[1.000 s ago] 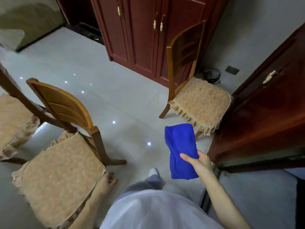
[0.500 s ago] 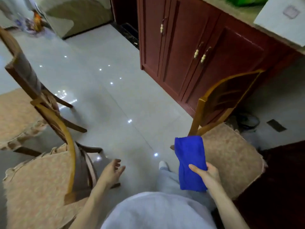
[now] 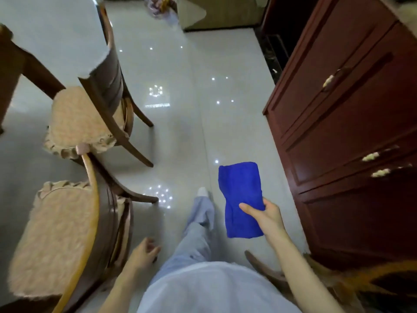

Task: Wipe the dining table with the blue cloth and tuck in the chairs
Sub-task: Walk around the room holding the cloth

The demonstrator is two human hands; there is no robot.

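Observation:
My right hand [image 3: 267, 213] grips a folded blue cloth [image 3: 241, 195], held out over the tiled floor. My left hand [image 3: 143, 254] hangs free with fingers loosely curled, just right of the nearest wooden chair [image 3: 67, 240], not touching it. A second cushioned chair [image 3: 90, 114] stands beyond it on the left. The pale dining table's edge [image 3: 45, 37] shows at the top left, above that second chair. A third chair's back [image 3: 365, 279] curves along the bottom right behind my arm.
A dark red wooden cabinet [image 3: 349, 123] with drawers and pale handles lines the right side. A glossy tiled aisle [image 3: 180, 109] runs ahead between chairs and cabinet. My leg and white shoe [image 3: 203, 193] step forward. Coloured clutter [image 3: 160, 5] lies far ahead.
I have turned left and stepped forward; the chairs slid to my left and the third chair dropped behind me. My left hand came off the near chair's seat. The cloth stays gripped.

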